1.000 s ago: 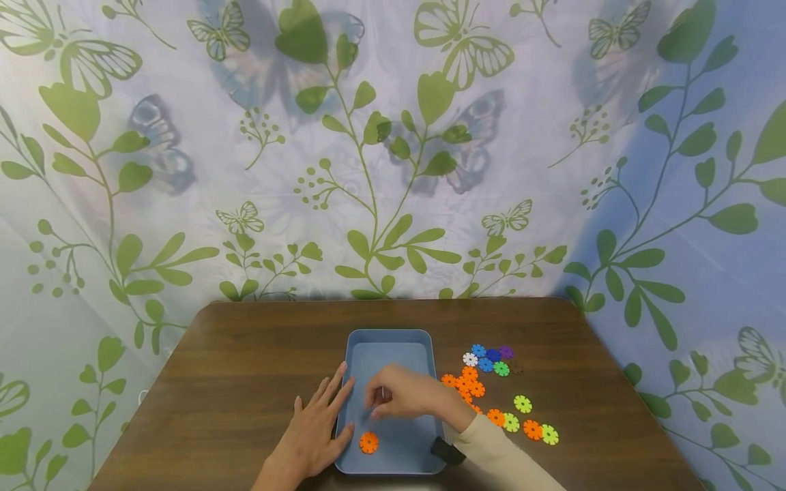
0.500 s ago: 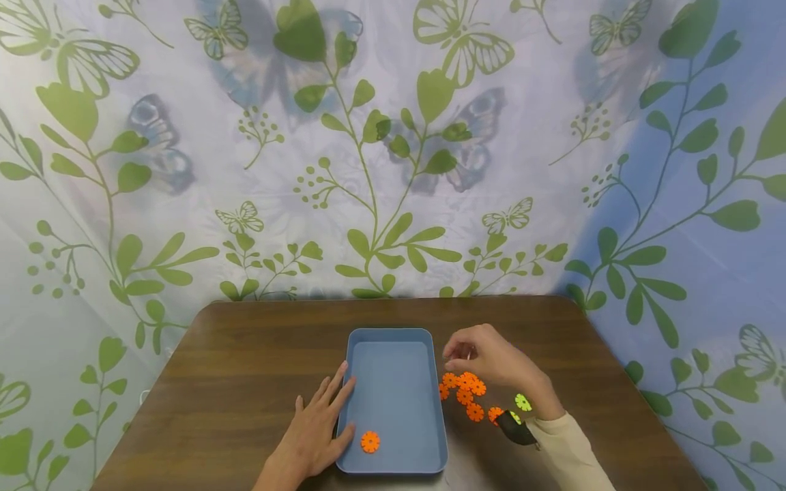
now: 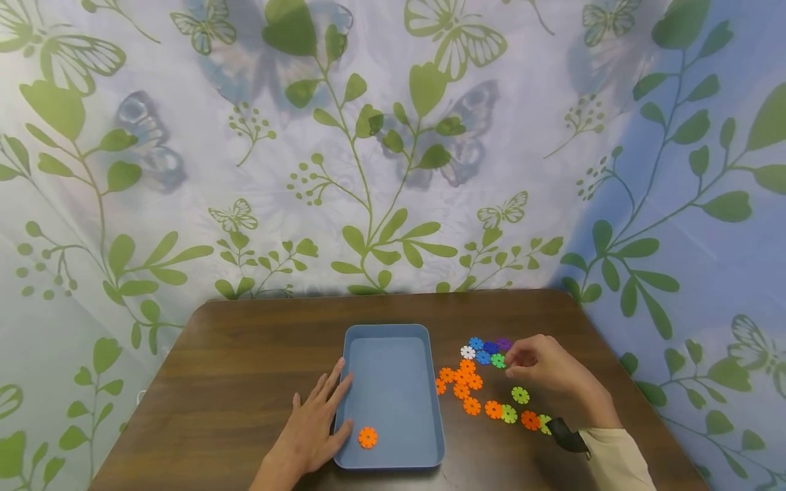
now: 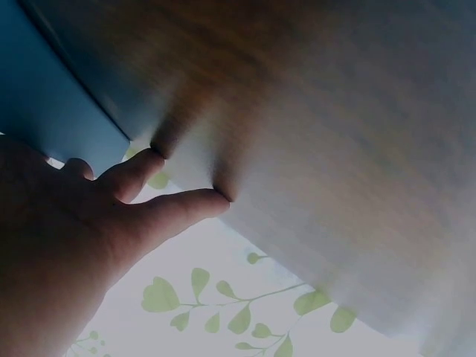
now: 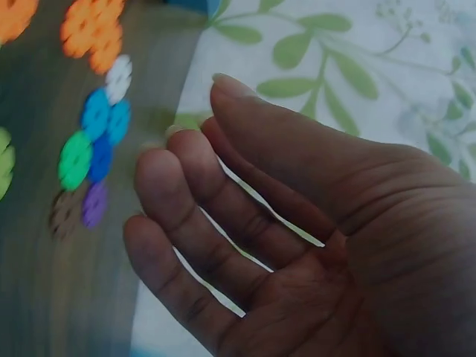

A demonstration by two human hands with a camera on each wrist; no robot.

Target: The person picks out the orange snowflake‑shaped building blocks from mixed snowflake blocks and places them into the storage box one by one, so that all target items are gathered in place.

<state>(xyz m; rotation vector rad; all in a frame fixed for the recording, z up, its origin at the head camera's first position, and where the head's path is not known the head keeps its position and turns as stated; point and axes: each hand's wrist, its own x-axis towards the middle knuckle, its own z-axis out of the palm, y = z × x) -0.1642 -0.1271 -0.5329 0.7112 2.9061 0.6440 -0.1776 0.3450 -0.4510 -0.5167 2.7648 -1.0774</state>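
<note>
My left hand point(image 3: 313, 426) lies with straight, spread fingers along the left side of a blue-grey tray point(image 3: 393, 466), fingertips at its rim. In the left wrist view two fingertips of that hand point(image 4: 82, 216) touch the wooden surface. One orange notched disc point(image 3: 368, 438) lies in the tray's near left corner. My right hand point(image 3: 555, 368) hovers just right of a green disc point(image 3: 498, 360). Its fingers are loosely bent, and in the right wrist view nothing shows between thumb and fingers. A brown disc point(image 5: 65, 212) appears there beside a purple disc point(image 5: 94, 204).
Right of the tray lie several orange discs point(image 3: 471, 406), a white disc point(image 3: 468, 352), blue discs point(image 3: 483, 357) and yellow-green discs point(image 3: 520, 395). The brown table point(image 3: 245, 354) ends at a patterned cloth point(image 3: 393, 170) behind.
My right hand has moved right, out from over the tray, past the blue and white discs to beside the green one. The left hand and the orange disc in the tray stay put.
</note>
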